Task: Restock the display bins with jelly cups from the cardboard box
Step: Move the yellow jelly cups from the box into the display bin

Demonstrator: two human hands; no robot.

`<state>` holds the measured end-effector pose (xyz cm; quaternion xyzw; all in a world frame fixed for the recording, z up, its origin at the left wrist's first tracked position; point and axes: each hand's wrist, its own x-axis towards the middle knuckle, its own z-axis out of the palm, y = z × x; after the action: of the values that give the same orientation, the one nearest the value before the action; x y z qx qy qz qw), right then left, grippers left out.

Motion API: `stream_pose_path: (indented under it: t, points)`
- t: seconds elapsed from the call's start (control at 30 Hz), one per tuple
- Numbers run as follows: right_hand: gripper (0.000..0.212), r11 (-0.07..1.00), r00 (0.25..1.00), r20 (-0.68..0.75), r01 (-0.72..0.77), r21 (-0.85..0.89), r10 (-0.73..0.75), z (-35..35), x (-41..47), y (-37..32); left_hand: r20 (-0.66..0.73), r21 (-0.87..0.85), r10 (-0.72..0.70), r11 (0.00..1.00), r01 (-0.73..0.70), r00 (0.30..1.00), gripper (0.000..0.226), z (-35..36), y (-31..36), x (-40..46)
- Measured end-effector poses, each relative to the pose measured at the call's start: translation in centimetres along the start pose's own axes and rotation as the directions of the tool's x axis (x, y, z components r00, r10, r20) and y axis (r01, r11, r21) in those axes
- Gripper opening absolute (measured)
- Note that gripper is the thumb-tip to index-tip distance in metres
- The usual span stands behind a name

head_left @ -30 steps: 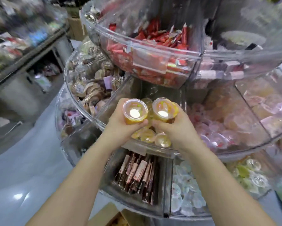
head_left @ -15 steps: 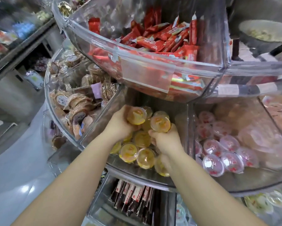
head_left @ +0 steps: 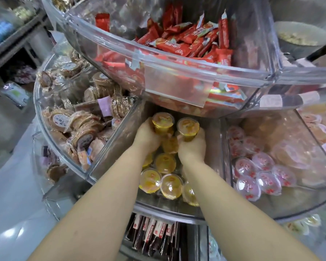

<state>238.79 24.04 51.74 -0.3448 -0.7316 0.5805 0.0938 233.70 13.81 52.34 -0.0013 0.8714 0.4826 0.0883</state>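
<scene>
Gripping yellow jelly cups [head_left: 162, 123], both hands [head_left: 146, 135], fingers hidden.

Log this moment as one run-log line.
left hand: holds yellow jelly cup | right hand: holds second cup | both inside yellow-cup bin

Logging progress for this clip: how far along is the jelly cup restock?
Done: several yellow jelly cups already lie in the middle clear bin. In hand: the left hand grips one cup and the right hand grips another, both held deep inside that bin, not yet released. Left: setting these two down. The cardboard box is out of view, so remaining stock is unknown.
</scene>
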Motion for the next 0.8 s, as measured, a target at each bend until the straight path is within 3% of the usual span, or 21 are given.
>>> stream_pose_path:
  t: [0.17,0.5,0.8]
  points:
    - [0.021,0.998,0.997,-0.062,0.056,0.003,-0.056,0.3,0.1,0.0,-0.047,0.088,0.039,0.996,-0.035,0.998,0.054,0.6,0.1,0.6]
    - [0.042,0.996,0.980,-0.195,0.026,-0.084,-0.042,1.2,0.0,-0.7,-0.152,0.148,0.076,0.987,-0.053,0.985,0.024,0.9,-0.3,-0.1]
    - [0.039,0.995,0.983,-0.181,0.022,-0.100,-0.040,0.6,0.2,-0.7,-0.147,0.119,0.073,0.991,-0.055,0.986,0.026,0.8,-0.1,-0.4]
